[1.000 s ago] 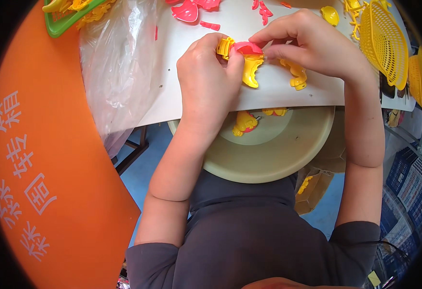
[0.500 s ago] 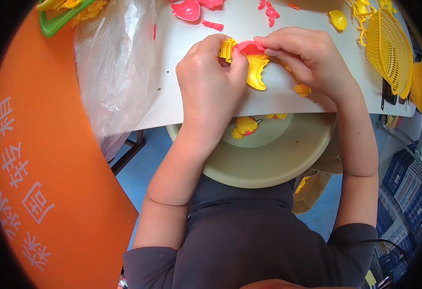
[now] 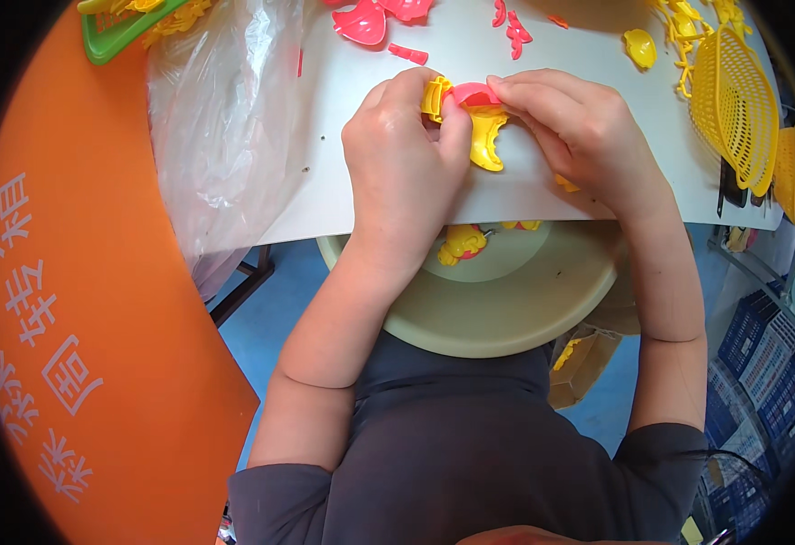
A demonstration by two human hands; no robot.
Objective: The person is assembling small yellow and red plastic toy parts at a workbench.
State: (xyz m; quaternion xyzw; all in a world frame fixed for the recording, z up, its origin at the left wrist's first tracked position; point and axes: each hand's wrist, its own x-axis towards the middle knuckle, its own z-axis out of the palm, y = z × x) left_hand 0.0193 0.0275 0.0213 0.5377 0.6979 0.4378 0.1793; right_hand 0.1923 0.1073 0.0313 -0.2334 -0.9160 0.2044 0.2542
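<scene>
Over the white table, my left hand [image 3: 406,154] is closed round yellow plastic pieces, among them a ribbed yellow block [image 3: 434,98] by the index finger and a curved yellow shell [image 3: 487,141] hanging below. A curved pink plastic piece [image 3: 475,94] sits against the yellow shell, between my two hands. The fingers of my right hand [image 3: 572,118] pinch the pink piece at its right end. A small yellow part [image 3: 567,183] lies under my right wrist, mostly hidden. Whether the pink and yellow pieces are joined, I cannot tell.
Pink shells [image 3: 361,23] and small pink strips [image 3: 408,54] lie at the table's far side. Yellow mesh baskets [image 3: 733,113] stand at the right, a clear plastic bag [image 3: 220,136] at the left. Below the table edge, a beige basin [image 3: 497,327] holds yellow figures [image 3: 461,245].
My right hand has turned slightly and moved a little lower, covering more of the small yellow part. Both hands still hold the pieces in nearly the same place.
</scene>
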